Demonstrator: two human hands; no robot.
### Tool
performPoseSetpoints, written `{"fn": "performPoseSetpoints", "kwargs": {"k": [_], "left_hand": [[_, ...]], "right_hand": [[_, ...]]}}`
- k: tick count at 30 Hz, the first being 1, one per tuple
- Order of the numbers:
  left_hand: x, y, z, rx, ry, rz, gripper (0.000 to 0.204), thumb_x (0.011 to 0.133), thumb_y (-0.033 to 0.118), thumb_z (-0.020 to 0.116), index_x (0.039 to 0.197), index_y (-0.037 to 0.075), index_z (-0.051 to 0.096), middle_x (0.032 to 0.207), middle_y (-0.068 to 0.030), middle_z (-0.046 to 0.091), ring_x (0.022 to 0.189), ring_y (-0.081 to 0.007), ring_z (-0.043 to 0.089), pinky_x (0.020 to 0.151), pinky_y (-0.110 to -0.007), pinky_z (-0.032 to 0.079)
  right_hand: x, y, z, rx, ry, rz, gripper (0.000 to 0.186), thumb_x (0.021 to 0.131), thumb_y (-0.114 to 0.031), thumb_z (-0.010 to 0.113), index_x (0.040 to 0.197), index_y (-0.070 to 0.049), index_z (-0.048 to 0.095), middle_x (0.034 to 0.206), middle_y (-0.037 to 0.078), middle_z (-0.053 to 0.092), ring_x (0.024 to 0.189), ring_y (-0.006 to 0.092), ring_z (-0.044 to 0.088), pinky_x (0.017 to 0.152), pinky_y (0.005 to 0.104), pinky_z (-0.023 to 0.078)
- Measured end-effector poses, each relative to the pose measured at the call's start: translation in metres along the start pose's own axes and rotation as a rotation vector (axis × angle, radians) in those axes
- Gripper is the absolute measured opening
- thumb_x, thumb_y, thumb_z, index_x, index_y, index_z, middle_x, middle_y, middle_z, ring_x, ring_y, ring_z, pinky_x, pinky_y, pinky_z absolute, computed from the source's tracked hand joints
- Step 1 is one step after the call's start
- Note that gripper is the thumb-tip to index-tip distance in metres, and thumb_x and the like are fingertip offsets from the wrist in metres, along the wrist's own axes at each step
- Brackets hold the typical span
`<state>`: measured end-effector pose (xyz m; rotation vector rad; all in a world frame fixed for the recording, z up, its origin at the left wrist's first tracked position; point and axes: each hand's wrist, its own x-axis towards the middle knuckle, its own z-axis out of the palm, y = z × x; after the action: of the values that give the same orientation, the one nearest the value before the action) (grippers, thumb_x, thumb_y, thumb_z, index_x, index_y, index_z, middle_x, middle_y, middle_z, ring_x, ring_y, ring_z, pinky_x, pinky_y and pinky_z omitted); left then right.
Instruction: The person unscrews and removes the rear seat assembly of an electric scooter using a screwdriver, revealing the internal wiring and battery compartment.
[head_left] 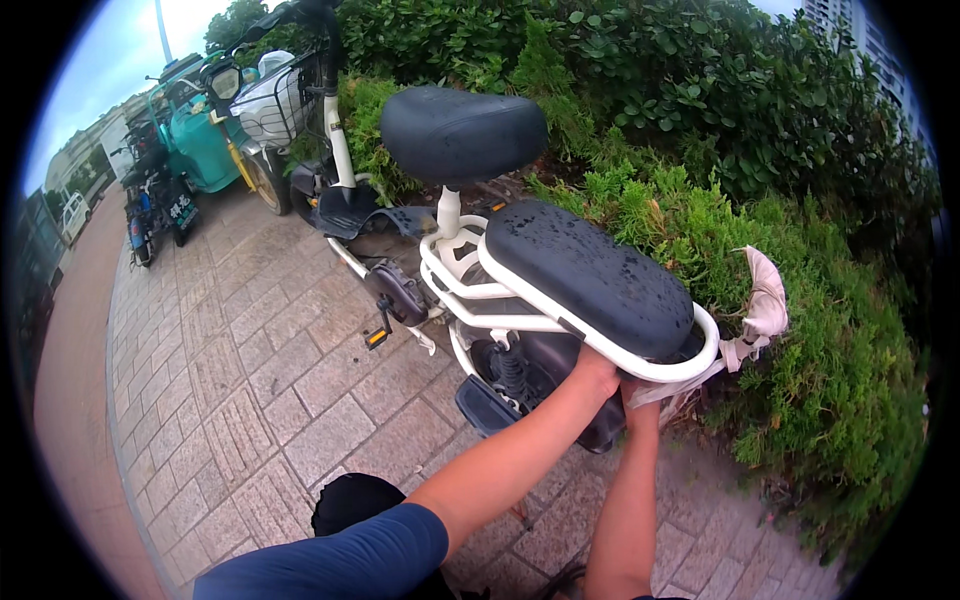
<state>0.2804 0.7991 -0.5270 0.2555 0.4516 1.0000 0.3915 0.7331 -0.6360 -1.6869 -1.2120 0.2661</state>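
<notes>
A white-framed electric bike stands on the pavers, with a black front seat (462, 130) and a wet black rear seat (585, 270) ringed by a white tube rail (707, 335). Pale pink cloth (762, 295) is tied at the rear on the right, trailing toward my hands. My left hand (598, 372) reaches under the back of the rear seat, above the shock absorber (508, 370); its fingers are hidden. My right hand (636, 398) is just right of it, beneath the rail at the cloth, its fingers also hidden.
Green hedge (820, 420) borders the bike on the right. A teal cargo tricycle (205, 160) and a dark scooter (150, 200) are parked ahead at left on the paved walkway (230, 340). A white vehicle (75, 215) is farther off. A black object (345, 500) lies below my left arm.
</notes>
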Motion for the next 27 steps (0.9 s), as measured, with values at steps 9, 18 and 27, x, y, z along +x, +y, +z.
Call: {"fn": "performPoseSetpoints", "kwargs": {"k": [9,18,27], "left_hand": [[-0.003,0.003,0.014,-0.033,0.055,-0.098,0.039,0.112,0.030,0.051,0.140,0.005,0.059,0.134,-0.0162,0.069,0.120,-0.0320,0.069,0.099,-0.053,0.059],[0.010,-0.006,-0.003,0.068,0.099,-0.067,0.034,0.112,0.030,0.050,0.136,0.009,0.062,0.124,-0.0144,0.072,0.109,-0.0312,0.071,0.084,-0.054,0.061],[0.011,-0.007,0.002,0.071,0.049,-0.042,0.037,0.112,0.033,0.049,0.134,0.007,0.062,0.125,-0.0160,0.072,0.107,-0.0317,0.072,0.083,-0.050,0.063]], "right_hand": [[-0.011,0.028,-0.001,-0.003,0.024,0.021,0.057,0.099,-0.021,0.072,0.148,0.001,0.054,0.147,0.022,0.062,0.136,0.0385,0.057,0.118,0.0465,0.040],[-0.015,0.030,0.006,0.219,-0.010,0.015,0.044,0.096,-0.011,0.071,0.134,0.006,0.058,0.131,0.024,0.068,0.119,0.0358,0.063,0.107,0.0436,0.046],[-0.011,0.052,0.016,0.144,0.161,-0.171,0.017,0.100,-0.011,0.071,0.107,0.004,0.067,0.096,0.010,0.071,0.090,0.0190,0.062,0.082,0.0372,0.051]]}}
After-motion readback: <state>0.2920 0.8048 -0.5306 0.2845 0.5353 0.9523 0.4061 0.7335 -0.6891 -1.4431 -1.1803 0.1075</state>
